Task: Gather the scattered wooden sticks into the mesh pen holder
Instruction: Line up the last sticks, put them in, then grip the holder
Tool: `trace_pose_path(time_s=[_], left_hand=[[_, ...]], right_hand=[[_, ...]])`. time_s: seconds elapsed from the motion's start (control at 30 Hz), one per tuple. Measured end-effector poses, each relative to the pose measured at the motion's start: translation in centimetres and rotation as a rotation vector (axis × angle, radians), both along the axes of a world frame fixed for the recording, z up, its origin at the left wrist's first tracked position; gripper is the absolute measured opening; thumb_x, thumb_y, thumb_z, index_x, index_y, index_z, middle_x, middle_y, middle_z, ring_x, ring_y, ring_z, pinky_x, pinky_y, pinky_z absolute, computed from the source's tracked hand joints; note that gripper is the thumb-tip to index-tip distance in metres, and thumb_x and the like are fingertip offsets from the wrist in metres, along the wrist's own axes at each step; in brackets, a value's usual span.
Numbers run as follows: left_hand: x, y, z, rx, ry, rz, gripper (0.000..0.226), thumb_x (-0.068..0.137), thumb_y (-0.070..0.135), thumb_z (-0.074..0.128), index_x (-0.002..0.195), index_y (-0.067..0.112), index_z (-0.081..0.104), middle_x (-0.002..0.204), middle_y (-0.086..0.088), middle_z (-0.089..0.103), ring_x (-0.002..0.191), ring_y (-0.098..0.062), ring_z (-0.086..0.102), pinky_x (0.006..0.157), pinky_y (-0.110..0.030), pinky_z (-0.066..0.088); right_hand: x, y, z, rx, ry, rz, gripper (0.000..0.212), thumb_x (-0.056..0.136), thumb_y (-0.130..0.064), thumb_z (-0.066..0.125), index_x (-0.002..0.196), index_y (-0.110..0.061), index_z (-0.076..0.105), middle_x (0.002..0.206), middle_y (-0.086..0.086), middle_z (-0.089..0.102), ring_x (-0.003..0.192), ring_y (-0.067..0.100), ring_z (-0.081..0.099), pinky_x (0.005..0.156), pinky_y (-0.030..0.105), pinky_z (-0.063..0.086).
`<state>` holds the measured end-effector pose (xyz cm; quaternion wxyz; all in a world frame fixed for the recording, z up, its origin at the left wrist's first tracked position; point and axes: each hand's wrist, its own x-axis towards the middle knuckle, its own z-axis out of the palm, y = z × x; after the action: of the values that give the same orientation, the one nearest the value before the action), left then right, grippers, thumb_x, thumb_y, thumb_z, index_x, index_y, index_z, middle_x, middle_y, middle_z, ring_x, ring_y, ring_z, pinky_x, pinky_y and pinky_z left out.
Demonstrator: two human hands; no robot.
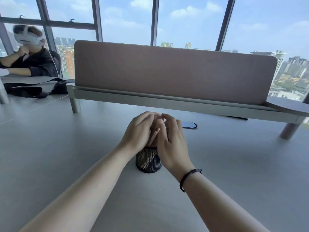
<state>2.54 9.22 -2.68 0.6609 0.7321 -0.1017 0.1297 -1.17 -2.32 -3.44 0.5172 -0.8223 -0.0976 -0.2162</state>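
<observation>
While both hands cup the wooden sticks (154, 133) above the mesh pen holder (148, 162) at the near middle of the counter (234, 164), left hand (138, 129) and right hand (170, 136) curled round the bundle, best keep the sticks upright and squared, lower ends inside the rim, then loosen gradually so none splay out.
</observation>
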Motion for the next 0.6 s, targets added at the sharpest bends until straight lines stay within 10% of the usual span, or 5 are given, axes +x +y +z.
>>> trace_pose_path(time_s=[0.2, 0.6], left_hand=[[-1.9, -0.9, 0.2, 0.185, -0.055, -0.056, 0.073, 0.102, 0.061, 0.013, 0.088, 0.015, 0.067, 0.075, -0.007, 0.069, 0.072, -0.015, 0.061, 0.071, -0.039, 0.05], [-3.7, -2.0, -2.1, 0.085, -0.047, 0.159, 0.051, 0.101, 0.059, 0.026, 0.096, 0.032, 0.069, 0.1, 0.01, 0.074, 0.103, -0.011, 0.066, 0.092, -0.04, 0.05]], right_hand=[[-0.4, -1.0, 0.8, -0.065, 0.045, 0.165, 0.068, 0.092, -0.068, 0.023, 0.146, -0.032, 0.042, 0.154, -0.019, 0.033, 0.126, -0.019, 0.029, 0.097, 0.015, 0.027], [-0.3, -1.9, 1.4, -0.266, 0.04, 0.17, 0.04, 0.104, -0.035, 0.034, 0.143, -0.03, 0.045, 0.145, -0.011, 0.049, 0.129, 0.007, 0.047, 0.108, 0.032, 0.036]])
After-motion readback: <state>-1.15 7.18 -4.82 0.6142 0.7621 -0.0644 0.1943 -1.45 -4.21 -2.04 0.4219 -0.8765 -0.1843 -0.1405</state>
